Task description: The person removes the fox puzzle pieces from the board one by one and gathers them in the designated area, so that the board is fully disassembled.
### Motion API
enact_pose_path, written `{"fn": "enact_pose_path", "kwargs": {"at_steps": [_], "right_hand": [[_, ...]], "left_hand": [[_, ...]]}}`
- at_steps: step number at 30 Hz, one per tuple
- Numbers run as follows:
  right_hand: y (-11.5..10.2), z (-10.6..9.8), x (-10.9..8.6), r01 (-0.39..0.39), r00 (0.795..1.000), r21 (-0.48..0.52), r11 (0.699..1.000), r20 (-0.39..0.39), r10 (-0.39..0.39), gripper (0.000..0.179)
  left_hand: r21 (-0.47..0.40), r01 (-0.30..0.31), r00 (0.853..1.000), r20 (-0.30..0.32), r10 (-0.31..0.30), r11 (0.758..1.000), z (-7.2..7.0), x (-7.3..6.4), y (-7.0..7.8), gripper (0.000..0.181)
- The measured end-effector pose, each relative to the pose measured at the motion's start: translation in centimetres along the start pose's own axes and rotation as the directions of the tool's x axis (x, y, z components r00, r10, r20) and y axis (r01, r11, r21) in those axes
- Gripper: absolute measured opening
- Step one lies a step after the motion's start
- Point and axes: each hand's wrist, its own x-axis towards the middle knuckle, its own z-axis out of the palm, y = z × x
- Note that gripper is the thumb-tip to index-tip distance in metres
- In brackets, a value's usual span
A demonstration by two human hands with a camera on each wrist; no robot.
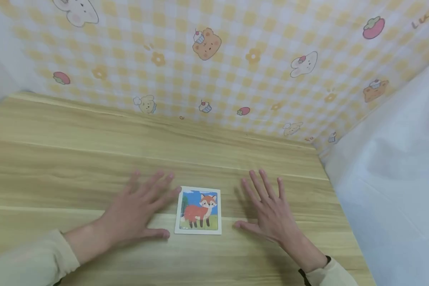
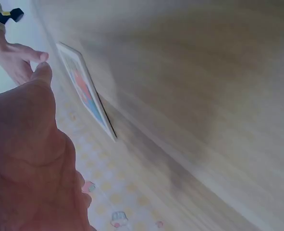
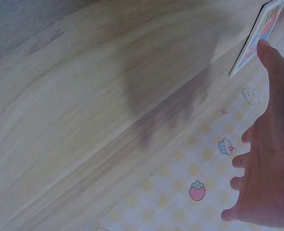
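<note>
A square fox picture puzzle (image 1: 199,210) with a white frame lies flat on the wooden table, the fox upright as seen from the head. To its left is my left hand (image 1: 134,212), fingers spread and holding nothing; its index fingertip overlaps the frame's top left corner in the head view. My right hand (image 1: 275,216) is on the other side, a short way from the frame, with fingers spread and nothing held. Both wrist views show the hands raised over the table, their shadows on the wood. In the left wrist view the puzzle (image 2: 84,89) appears beyond the thumb.
The wooden table (image 1: 93,135) runs back to a yellow checked cloth (image 1: 178,79) printed with bears, strawberries and cupcakes. White sheeting (image 1: 397,167) hangs beyond the table's right edge, and a pale wall (image 1: 0,67) stands at the left.
</note>
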Motion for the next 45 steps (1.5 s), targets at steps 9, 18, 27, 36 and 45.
{"fn": "enact_pose_path", "kwargs": {"at_steps": [9, 18, 27, 36, 45], "right_hand": [[-1.8, -1.0, 0.9, -0.017, 0.992, 0.141, 0.990, 0.125, -0.001, 0.100], [-4.4, -1.9, 2.6, -0.016, 0.987, 0.396, 0.918, 0.152, -0.048, 0.093], [-6.0, -1.6, 4.8, 0.040, 0.991, 0.534, 0.845, 0.085, -0.100, 0.049], [-6.7, -1.6, 7.3, 0.011, 0.988, 0.572, 0.820, 0.122, -0.099, 0.028], [-7.9, -1.2, 10.6, -0.079, 0.961, 0.539, 0.838, 0.265, -0.081, 0.021]], "left_hand": [[-0.084, -0.088, 0.989, 0.111, 0.097, 0.993, -0.8, 0.1, 2.9, 0.079], [-0.098, -0.152, 0.955, 0.242, 0.172, 0.983, -0.3, 1.0, 4.5, 0.063], [-0.055, -0.210, 0.966, 0.142, 0.216, 0.976, 0.8, 1.4, 4.9, 0.042], [0.010, -0.221, 0.969, 0.115, 0.218, 0.975, 0.7, 1.9, 5.0, 0.040], [-0.038, -0.213, 0.967, 0.136, 0.216, 0.976, 0.7, 2.3, 4.8, 0.035]]}}
